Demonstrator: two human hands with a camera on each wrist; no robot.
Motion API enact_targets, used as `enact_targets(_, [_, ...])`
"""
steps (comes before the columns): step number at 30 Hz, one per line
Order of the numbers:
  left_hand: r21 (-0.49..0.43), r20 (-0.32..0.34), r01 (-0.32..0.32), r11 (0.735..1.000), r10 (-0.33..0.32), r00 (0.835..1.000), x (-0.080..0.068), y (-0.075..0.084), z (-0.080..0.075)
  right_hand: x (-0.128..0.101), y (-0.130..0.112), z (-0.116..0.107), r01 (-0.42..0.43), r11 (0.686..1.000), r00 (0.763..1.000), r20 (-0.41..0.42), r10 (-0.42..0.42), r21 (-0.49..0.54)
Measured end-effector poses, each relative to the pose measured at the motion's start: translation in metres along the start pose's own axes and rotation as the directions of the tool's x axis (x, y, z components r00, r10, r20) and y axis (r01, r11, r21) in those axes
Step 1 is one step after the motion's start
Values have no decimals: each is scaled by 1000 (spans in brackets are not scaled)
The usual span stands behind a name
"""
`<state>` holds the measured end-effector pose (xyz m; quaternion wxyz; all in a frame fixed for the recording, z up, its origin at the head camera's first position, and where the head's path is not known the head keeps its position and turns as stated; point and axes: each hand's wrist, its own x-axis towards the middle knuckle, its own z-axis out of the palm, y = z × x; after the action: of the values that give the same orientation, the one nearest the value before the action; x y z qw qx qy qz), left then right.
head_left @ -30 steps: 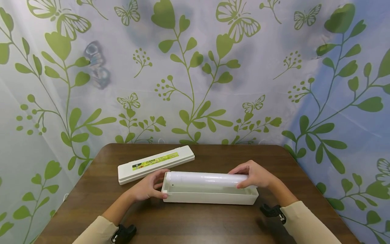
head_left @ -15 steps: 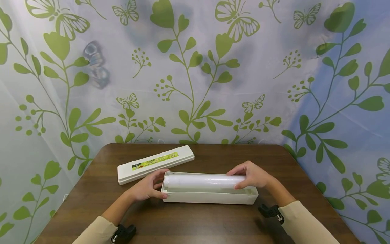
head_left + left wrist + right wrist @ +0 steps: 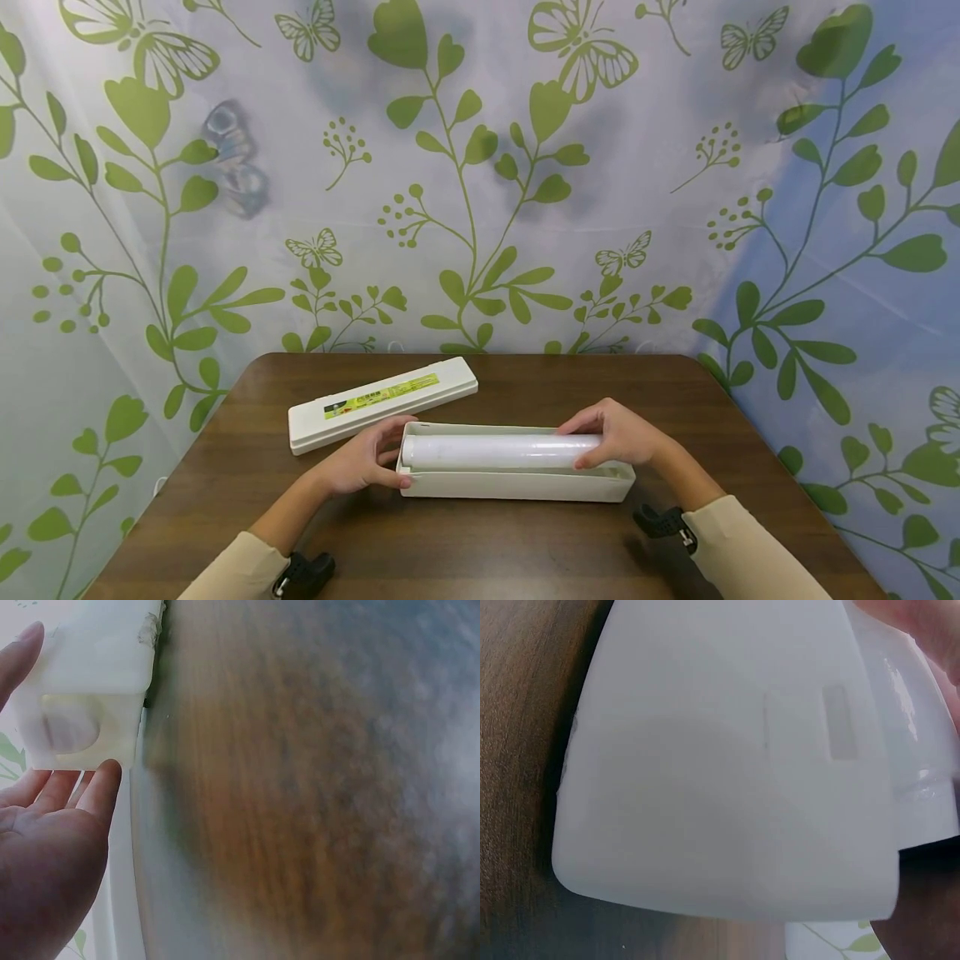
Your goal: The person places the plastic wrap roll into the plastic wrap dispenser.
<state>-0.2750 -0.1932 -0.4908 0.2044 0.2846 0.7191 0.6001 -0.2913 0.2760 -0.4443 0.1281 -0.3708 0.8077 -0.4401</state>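
In the head view, a long white box (image 3: 517,486) without its cover stands on the table. Lying lengthwise within its walls is a white roll of cling film (image 3: 480,451). My right hand (image 3: 624,435) grips the roll's right end, thumb at the front and fingers behind. At the box's left end, my left hand (image 3: 369,457) holds the corners between thumb and fingers. The left wrist view shows the same hand against the box's end wall (image 3: 90,667). In the right wrist view the box's side fills most of the picture, with the shiny roll beside my fingers (image 3: 930,630).
Behind the box to the left lies a white lid (image 3: 384,400) with a yellow-green label, set at a slant. The brown wooden table (image 3: 480,554) ends at a curtain (image 3: 480,208) printed with green leaves and butterflies.
The roll has sunk lower into the box and shifted a little to the left, carried by my right hand. My left hand has kept its place on the box.
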Motion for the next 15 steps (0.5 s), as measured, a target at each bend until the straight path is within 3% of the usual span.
enact_targets(15, [2, 6, -6, 1000, 6, 1000, 0, 0, 0, 1, 2, 4, 24, 1000, 1000, 7, -24, -15])
